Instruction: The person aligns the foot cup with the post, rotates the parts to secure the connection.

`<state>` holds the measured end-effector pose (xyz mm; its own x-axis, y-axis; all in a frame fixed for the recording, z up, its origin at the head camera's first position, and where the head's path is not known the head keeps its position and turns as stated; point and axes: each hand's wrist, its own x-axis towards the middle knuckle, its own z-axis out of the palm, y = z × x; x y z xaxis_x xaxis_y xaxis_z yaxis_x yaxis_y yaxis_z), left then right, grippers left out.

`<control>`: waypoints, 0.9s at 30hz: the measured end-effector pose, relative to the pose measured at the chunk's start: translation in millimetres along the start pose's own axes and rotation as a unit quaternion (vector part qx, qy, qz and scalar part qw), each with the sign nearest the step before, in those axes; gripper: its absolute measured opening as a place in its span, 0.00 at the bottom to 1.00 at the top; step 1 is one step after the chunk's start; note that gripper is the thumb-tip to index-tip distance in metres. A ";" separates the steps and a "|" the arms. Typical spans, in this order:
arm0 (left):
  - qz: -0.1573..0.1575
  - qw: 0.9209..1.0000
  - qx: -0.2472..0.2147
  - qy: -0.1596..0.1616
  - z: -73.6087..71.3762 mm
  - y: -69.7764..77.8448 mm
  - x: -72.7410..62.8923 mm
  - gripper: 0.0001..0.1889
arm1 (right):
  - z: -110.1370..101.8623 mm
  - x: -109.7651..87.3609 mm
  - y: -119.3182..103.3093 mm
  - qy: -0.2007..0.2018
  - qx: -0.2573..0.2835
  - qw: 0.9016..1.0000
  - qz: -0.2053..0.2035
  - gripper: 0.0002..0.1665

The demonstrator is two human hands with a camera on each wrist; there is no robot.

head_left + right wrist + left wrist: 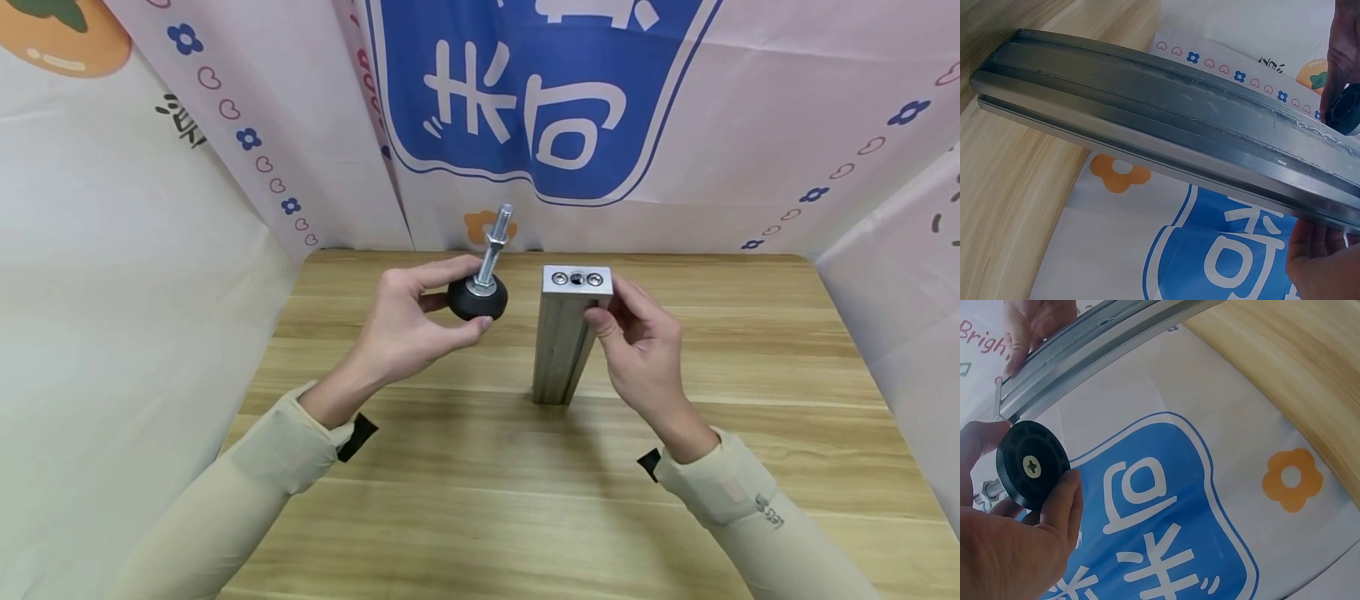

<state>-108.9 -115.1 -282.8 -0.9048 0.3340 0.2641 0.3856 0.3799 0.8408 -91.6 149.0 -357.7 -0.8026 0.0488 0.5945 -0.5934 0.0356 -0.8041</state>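
My left hand (405, 321) pinches a leveling foot (472, 305) by its round black base, with the threaded stud and its nut pointing up and leaning slightly right. In the left wrist view the underside of the black base (1016, 456) shows a cross-head screw at its centre. To the right, an aluminium profile (558, 350) stands upright on the table. A metal end plate (577, 281) caps its top, with two screws either side of a central hole. My right hand (647, 342) holds the profile near its top, thumb on the near side. The leveling foot is apart from the profile.
Under the profile is a wood-grain table (420, 467). A printed cloth (750, 125) with a blue panel hangs at the back, and white cloth walls (112, 250) stand at both sides.
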 end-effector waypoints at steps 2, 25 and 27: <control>0.006 1.000 0.000 -0.001 -0.4 1.5 0.1 0.29 | 0.2 -0.1 0.2 0.001 0.001 1.000 -0.001 0.29; 0.064 0.998 -0.019 -0.020 -6.7 8.0 -0.8 0.29 | -0.3 -0.2 0.6 0.002 -0.002 1.000 -0.002 0.29; 0.071 0.997 -0.024 -0.019 -7.1 8.1 -0.7 0.30 | -0.3 -0.2 0.6 0.002 -0.002 1.000 -0.002 0.30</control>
<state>-106.4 -118.3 -272.8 -0.8343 0.4134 0.3647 0.4989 0.2847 0.8186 -91.8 149.2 -358.3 -0.7999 0.0525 0.5979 -0.5966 0.0397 -0.8016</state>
